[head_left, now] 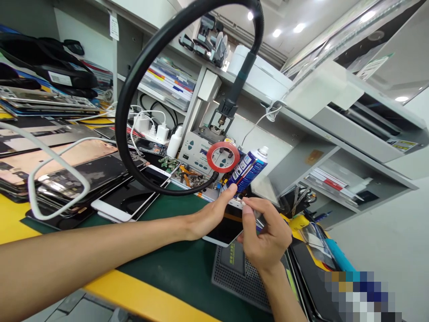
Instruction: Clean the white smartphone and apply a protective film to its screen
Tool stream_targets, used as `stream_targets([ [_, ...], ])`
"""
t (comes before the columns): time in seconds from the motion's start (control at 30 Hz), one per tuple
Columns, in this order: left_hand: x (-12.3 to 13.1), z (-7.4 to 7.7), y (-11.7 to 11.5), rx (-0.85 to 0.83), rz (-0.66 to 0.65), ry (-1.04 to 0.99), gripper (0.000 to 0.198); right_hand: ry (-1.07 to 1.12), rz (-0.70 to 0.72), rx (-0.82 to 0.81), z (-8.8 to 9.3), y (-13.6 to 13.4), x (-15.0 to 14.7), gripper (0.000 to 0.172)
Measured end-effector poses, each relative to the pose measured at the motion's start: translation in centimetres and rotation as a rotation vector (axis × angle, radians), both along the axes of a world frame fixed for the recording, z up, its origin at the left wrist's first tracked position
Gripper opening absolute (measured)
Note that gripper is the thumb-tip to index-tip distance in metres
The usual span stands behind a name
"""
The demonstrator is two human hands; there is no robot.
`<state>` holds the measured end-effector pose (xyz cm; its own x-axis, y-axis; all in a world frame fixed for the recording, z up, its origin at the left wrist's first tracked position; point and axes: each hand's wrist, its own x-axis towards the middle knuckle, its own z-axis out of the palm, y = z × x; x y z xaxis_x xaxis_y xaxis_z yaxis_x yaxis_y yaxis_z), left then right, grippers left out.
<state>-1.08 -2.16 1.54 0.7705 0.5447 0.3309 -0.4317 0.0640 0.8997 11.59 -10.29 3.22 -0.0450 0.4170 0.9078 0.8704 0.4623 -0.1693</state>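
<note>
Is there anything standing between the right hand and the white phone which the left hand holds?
Nothing visible stands between them: the right hand is at the upper edge of the white phone, held by the left hand. The blue spray can is beyond it, not in the way.

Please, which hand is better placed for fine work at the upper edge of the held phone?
Probably the right hand: its fingers are already at that edge of the phone, while the left hand seems occupied with holding it.

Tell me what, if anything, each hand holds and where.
Left hand: rectangular white-framed, black-screened phone, by its left side. Right hand: at the phone's upper end; its grip cannot be told.
</note>
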Motion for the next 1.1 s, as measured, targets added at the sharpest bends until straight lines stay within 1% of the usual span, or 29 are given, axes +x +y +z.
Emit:
stream_targets([
  [0.23, 0.05, -0.2, 0.12, 0.0, 0.013, 0.04, 0.063, 0.007, 0.021, -0.02, -0.03, -0.07, 0.19, 0.021],
  [0.57, -0.16, 0.24, -0.16, 0.036, 0.04, 0.048, 0.063, 0.007, 0.014, -0.019, -0.11, -0.08, 0.23, 0.022],
  [0.77, -0.08, 0.43, -0.18, 0.024, -0.008, 0.001, 0.062, 0.007, -0.009, -0.031, -0.11, -0.09, 0.22, 0.021],
  [0.9, -0.03, 0.53, -0.17, 0.041, 0.001, -0.025, 0.064, 0.008, -0.016, -0.033, -0.14, -0.11, 0.2, 0.02],
  [1.1, -0.06, 0.24, -0.15, 0.028, 0.013, 0.01, 0.065, 0.011, -0.019, -0.031, -0.23, -0.07, 0.26, 0.021],
])
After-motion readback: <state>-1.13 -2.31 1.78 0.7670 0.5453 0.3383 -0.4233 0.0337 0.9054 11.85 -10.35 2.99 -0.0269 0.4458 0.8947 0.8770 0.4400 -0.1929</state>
